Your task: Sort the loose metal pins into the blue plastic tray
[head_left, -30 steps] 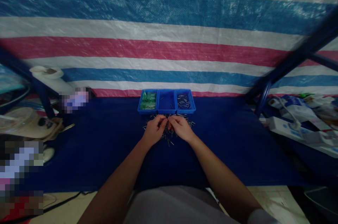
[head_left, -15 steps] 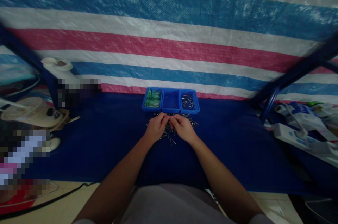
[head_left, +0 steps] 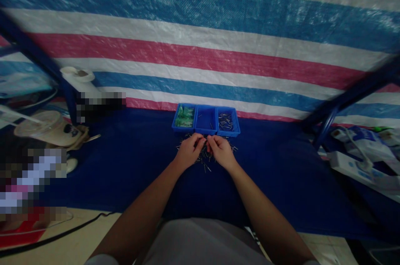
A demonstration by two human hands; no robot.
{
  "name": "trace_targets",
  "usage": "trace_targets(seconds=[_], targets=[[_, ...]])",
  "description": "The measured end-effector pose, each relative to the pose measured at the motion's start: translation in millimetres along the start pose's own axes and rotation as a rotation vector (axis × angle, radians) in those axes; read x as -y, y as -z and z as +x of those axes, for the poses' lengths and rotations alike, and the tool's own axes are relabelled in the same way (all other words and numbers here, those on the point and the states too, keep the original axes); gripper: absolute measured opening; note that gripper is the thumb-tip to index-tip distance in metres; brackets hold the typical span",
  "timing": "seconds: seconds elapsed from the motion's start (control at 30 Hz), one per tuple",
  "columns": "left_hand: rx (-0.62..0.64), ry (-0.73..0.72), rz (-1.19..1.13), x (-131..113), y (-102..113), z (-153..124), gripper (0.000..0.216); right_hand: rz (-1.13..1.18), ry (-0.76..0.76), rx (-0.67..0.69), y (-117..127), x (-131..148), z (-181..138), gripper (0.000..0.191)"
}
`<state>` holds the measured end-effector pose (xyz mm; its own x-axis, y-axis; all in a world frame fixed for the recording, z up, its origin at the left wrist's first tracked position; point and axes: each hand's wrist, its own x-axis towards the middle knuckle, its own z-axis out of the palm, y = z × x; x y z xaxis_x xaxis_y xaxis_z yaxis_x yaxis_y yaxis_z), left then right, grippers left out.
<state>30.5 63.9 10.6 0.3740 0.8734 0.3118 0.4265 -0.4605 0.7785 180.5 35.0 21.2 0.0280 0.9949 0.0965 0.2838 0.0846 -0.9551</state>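
My left hand (head_left: pixel 189 151) and my right hand (head_left: pixel 221 152) are close together over a loose pile of thin metal pins (head_left: pixel 204 159) on the dark blue surface. Thumb and fingers of each hand are pinched at the tips; whatever they hold is too small to make out. Just beyond the hands stand three joined blue trays. The left tray (head_left: pixel 175 128) has green pieces (head_left: pixel 185 116) in it, the middle tray (head_left: pixel 205 121) a couple of thin pins, and the right tray (head_left: pixel 231 133) several metal pins (head_left: pixel 225 121).
The dark blue table (head_left: pixel 125 165) ends at a striped plastic sheet (head_left: pixel 218 56). On the left are a drink cup (head_left: pixel 46 128) with a straw and a white object (head_left: pixel 81 81). A power strip (head_left: pixel 353 167) and plastic packaging (head_left: pixel 367 144) lie at right, beside a blue metal frame (head_left: pixel 353 98).
The whole view has shifted slightly, so things sit a little further right. My hands remain pinched over the pins, with a slightly wider gap between their fingertips.
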Motion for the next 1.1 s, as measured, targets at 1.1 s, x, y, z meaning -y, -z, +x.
trace_targets(seconds=[1.1], targets=[[-0.08, 0.035, 0.058, -0.1, 2.2, 1.0, 0.037, -0.638, 0.252, 0.135, 3.6, -4.4, -2.7, 0.018]])
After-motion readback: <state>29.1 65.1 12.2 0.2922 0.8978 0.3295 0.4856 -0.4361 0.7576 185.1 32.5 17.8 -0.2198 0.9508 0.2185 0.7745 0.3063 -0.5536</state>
